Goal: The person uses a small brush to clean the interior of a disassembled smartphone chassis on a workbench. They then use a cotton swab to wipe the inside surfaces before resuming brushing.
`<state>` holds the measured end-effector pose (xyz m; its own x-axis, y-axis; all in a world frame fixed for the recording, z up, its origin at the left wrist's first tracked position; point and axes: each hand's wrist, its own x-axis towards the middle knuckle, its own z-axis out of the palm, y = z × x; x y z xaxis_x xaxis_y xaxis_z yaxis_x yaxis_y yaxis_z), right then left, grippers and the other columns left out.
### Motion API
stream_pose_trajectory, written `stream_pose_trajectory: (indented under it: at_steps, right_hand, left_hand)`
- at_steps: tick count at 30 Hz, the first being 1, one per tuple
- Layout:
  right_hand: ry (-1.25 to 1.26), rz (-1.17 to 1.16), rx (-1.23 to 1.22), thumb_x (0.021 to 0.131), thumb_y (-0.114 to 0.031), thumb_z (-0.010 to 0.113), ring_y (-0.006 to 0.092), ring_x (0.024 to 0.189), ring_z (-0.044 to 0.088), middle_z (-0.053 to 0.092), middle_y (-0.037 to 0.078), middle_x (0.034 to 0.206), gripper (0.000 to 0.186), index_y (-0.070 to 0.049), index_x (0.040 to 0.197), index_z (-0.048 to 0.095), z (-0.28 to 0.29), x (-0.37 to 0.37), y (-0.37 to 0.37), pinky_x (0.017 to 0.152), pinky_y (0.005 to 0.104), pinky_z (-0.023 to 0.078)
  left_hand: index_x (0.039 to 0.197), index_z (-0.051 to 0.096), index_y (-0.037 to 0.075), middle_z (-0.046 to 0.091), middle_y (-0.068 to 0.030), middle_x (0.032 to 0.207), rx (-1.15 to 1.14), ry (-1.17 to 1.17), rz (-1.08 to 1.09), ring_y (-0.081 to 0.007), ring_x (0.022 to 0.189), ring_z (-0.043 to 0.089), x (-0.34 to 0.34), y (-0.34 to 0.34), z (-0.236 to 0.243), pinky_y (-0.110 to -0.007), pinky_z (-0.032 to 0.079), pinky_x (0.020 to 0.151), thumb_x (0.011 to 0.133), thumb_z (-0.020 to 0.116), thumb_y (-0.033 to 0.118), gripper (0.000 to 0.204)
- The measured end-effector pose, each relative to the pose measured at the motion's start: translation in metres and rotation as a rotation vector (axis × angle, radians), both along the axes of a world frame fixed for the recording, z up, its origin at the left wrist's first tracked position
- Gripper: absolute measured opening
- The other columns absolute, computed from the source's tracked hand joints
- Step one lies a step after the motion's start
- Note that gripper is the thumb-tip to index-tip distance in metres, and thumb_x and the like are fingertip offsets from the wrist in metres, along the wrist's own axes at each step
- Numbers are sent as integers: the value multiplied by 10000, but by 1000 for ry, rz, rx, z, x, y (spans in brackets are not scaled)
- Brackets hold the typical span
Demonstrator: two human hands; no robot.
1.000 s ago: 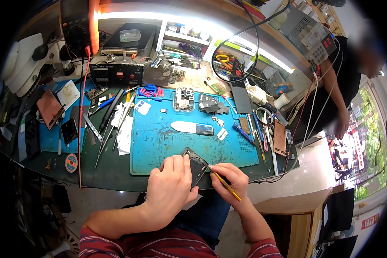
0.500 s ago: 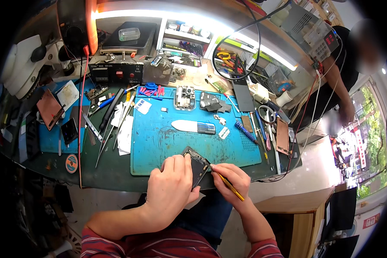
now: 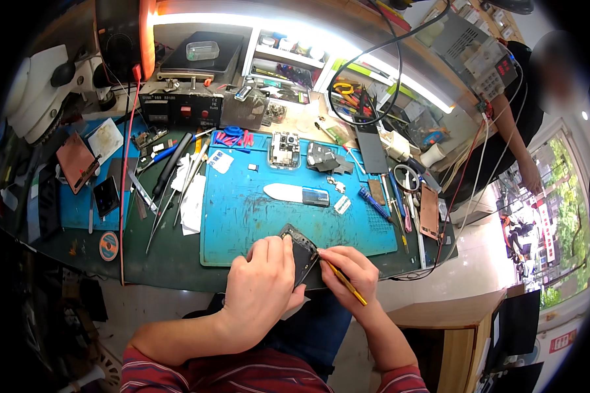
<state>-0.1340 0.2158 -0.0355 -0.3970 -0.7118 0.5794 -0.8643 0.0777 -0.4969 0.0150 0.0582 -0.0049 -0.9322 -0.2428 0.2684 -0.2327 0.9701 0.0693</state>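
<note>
My left hand point(image 3: 259, 288) grips a dark, opened phone body point(image 3: 301, 252) at the front edge of the blue mat point(image 3: 242, 216), fingers closed over its left side. My right hand point(image 3: 351, 278) is closed on a thin yellow pen-like tool point(image 3: 346, 283), its tip at the phone's right edge. Beyond them lie a white-bladed opening tool point(image 3: 292, 193), a clear tray with a small circuit board point(image 3: 284, 149), a pile of dark thin pieces point(image 3: 324, 160) and a blue screwdriver point(image 3: 372, 202).
Tweezers and long tools point(image 3: 177, 177), phone parts point(image 3: 75, 164) and a solder spool point(image 3: 108, 245) lie left. A microscope point(image 3: 36, 92) stands behind them; a copper-coloured panel point(image 3: 429, 209) lies right. Cables hang nearby. Another person point(image 3: 518, 144) stands at the right. A wooden cabinet point(image 3: 449, 311) sits lower right.
My hands, the phone and the tool stay almost in place, with a very slight shift of the right hand. The other person's arm at the right has moved a little.
</note>
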Motion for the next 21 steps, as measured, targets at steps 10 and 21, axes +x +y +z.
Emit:
stream_pose_trajectory:
  at_steps: [10, 21]
  right_hand:
    - [13, 7, 34, 853, 65, 802, 257, 898, 751, 774, 134, 1039, 319, -19, 1160, 797, 3, -1, 1, 801, 332, 601]
    - [8, 9, 50, 862, 47, 807, 273, 902, 735, 776, 130, 1051, 295, -29, 1147, 799, 3, -2, -1, 805, 348, 583]
  left_hand:
    - [1337, 712, 30, 536, -20, 963, 20, 6, -7, -150, 924, 588, 0, -1, 0, -296, 473, 602, 757, 853, 511, 767]
    - [1329, 717, 29, 540, -18, 972, 10, 3, -19, -151, 920, 585, 0, -1, -1, -299, 471, 604, 764, 845, 510, 753]
